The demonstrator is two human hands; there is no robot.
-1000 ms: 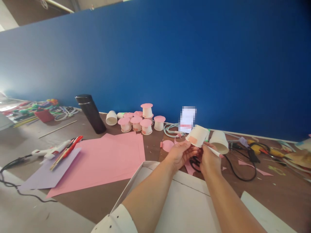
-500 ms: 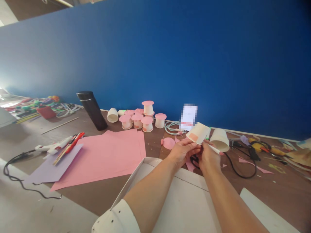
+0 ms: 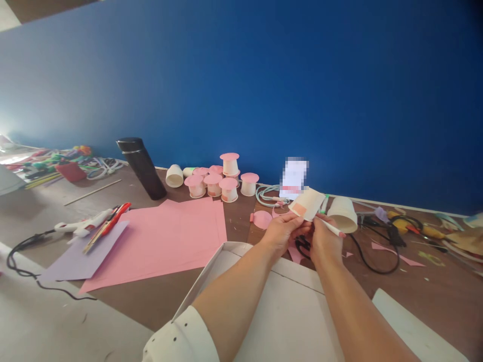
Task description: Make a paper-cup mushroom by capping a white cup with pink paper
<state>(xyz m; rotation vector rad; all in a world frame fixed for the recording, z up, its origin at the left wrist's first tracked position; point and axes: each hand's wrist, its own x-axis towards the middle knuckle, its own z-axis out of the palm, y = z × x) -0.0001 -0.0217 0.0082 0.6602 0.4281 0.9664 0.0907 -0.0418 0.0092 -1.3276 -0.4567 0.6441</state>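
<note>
My left hand (image 3: 281,232) is closed on the rim of a white paper cup (image 3: 310,202), which is tilted and upside down. A small orange-pink patch shows on the cup's side. In my right hand (image 3: 326,244) is a white marker (image 3: 330,226) with a pink end, its other end hidden by the fingers. That hand rests close against the cup's lower edge; whether it also grips the cup I cannot tell. Just left of the cup lie a pink paper circle (image 3: 261,219) and curved pink scraps. Another white paper cup (image 3: 342,213) lies on its side to the right.
Several cups with pink paper discs (image 3: 228,190) stand by the blue wall, one stacked. Left are a black bottle (image 3: 142,168), pink sheets (image 3: 169,241), a glue gun (image 3: 85,224) and a red cutter (image 3: 116,220). A phone (image 3: 294,176) leans behind; cables lie at right.
The view has shifted slightly. Both hands keep hold of the cup and the marker in almost the same pose.
</note>
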